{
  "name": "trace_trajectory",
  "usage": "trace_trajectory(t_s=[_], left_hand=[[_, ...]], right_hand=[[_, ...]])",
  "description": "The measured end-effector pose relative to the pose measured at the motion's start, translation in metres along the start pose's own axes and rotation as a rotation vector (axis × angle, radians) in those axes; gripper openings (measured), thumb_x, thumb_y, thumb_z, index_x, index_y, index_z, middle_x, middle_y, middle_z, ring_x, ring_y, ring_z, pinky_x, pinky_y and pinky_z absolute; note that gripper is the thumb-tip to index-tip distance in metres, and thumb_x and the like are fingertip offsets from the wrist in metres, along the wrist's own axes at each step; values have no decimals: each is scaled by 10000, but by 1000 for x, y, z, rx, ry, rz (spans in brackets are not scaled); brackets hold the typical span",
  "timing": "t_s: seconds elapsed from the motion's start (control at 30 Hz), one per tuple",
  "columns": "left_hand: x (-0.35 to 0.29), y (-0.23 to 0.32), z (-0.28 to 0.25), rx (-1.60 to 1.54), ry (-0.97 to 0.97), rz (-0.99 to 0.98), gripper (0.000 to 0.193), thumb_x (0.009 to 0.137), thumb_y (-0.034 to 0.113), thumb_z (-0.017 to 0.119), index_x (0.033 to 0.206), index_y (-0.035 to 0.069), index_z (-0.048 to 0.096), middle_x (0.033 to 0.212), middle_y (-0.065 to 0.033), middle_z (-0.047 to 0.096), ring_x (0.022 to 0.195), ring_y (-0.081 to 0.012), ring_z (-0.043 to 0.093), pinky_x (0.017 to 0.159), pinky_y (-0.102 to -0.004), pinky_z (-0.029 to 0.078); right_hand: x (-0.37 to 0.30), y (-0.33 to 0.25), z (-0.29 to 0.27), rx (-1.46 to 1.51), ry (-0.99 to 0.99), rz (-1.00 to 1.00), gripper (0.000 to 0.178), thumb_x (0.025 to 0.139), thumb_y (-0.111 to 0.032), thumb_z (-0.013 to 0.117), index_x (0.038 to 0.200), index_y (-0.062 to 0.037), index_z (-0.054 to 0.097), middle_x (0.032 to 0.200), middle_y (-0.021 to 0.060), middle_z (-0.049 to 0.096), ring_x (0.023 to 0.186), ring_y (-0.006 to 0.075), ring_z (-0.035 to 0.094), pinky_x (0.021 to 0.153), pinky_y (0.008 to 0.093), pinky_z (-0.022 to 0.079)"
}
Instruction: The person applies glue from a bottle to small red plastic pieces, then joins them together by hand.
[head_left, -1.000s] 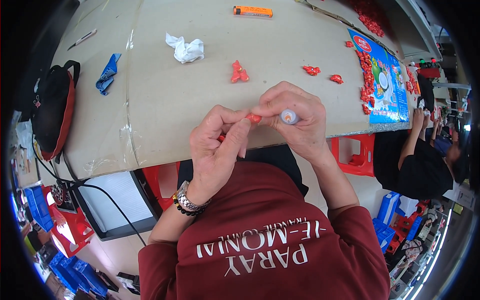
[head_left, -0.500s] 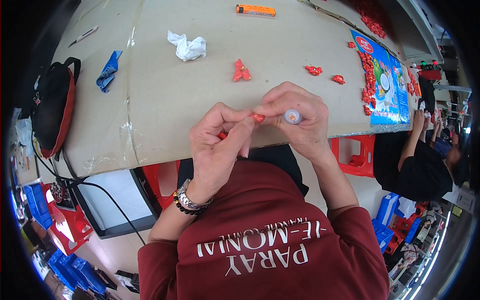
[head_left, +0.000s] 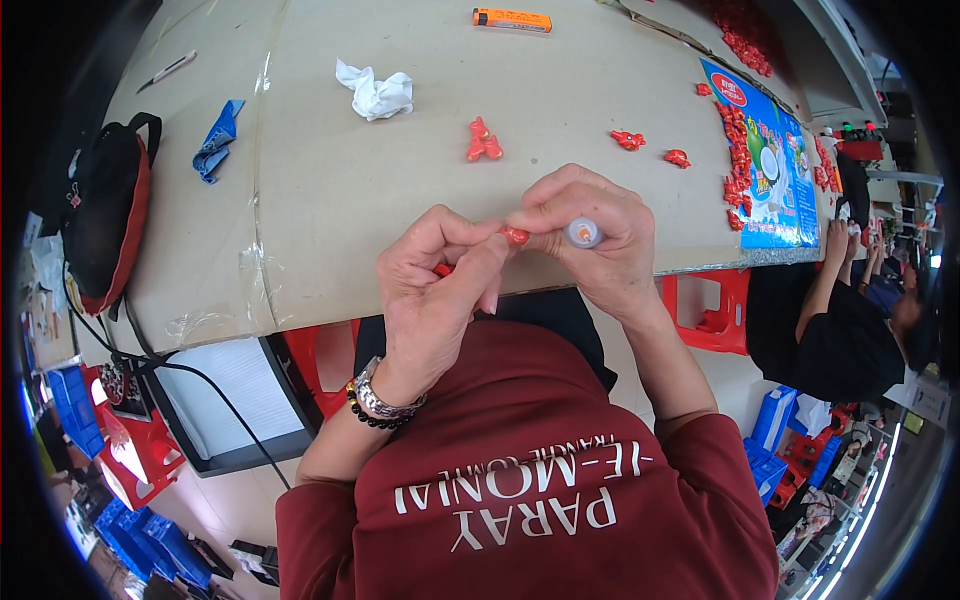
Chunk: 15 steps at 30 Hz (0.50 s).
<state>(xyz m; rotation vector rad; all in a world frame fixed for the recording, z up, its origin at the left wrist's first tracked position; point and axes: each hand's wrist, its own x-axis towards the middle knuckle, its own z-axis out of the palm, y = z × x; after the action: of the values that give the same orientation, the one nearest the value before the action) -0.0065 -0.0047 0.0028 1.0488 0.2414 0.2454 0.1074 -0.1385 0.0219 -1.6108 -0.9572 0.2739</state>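
Left hand (head_left: 425, 300): clamped on small glossy red figurine (head_left: 516, 237), above near edge of beige bench (head_left: 340, 220) | Right hand (head_left: 618, 255): closed around pale round-ended cylinder (head_left: 583, 233), beside figurine | Change: none evident over half-second; work apparently steady.

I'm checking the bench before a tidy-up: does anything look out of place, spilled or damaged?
I see no spill. A crumpled white tissue lies loose on the table, and the clear tape near its front left corner looks wrinkled, so both seem untidy.

A glossy red piece (head_left: 515, 236) is held near a pale tube (head_left: 583, 233).
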Motion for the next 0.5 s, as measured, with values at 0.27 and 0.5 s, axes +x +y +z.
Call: trace_trajectory(t_s=[0.27, 0.5], left_hand=[[0, 0, 2, 3, 9, 17, 10, 905, 35, 579, 895, 35, 576, 878, -106, 673, 523, -61, 488, 477, -186, 357], [0, 1, 2, 21, 25, -15, 13, 910, 47, 576, 900, 39, 579, 876, -100, 672, 527, -65, 505, 453, -179, 339]], right_hand=[[0, 0, 1, -8, 10, 1, 183, 688, 67, 752, 837, -26, 701, 832, 75, 637, 756, 146, 628, 642, 262, 509], [1, 0, 0, -12, 13, -8, 177, 696, 44, 756, 845, -36, 704, 827, 66, 637, 748, 142, 621, 640, 259, 498]])
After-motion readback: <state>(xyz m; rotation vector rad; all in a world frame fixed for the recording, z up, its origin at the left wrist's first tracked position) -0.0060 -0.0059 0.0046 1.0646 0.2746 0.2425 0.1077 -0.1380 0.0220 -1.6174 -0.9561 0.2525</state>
